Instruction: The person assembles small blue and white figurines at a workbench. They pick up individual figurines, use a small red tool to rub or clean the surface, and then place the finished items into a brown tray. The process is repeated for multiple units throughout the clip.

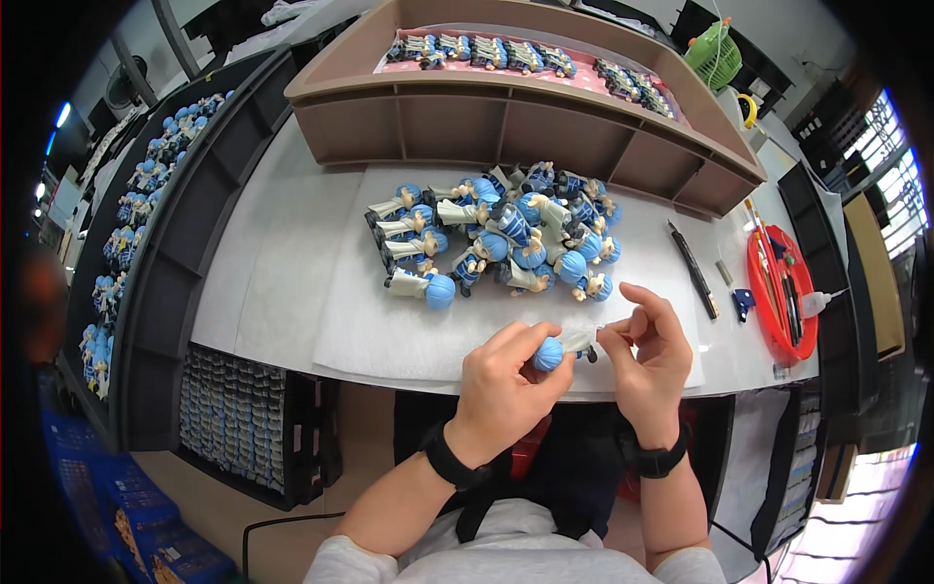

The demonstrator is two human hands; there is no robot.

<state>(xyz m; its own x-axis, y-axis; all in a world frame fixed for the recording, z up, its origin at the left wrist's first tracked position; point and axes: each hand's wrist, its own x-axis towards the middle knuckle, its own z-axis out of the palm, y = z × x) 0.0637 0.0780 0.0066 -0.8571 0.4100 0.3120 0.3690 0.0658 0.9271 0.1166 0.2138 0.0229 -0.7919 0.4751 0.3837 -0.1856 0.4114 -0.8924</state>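
Note:
My left hand (506, 382) holds a small figurine by its head, near the front edge of the table. The figurine (548, 354) has ribbed blue hair, a pale body and dark feet, and it lies sideways with its feet toward my right hand. Close to those feet, my right hand (650, 365) has thumb and a finger pinched together, its index finger raised. Whatever sits in that pinch is too small to make out. Beyond both hands lies a heap of similar blue-haired figurines (530, 255) on a white sheet (360, 321).
A brown crate (448, 122) with rows of figurines stands behind the heap. Black crates (180, 243) of figurines line the left. To the right are a black pen (693, 270), a blue clip-like piece (743, 305) and a red tray (806, 341) with brushes. A green fan (713, 54) stands far right.

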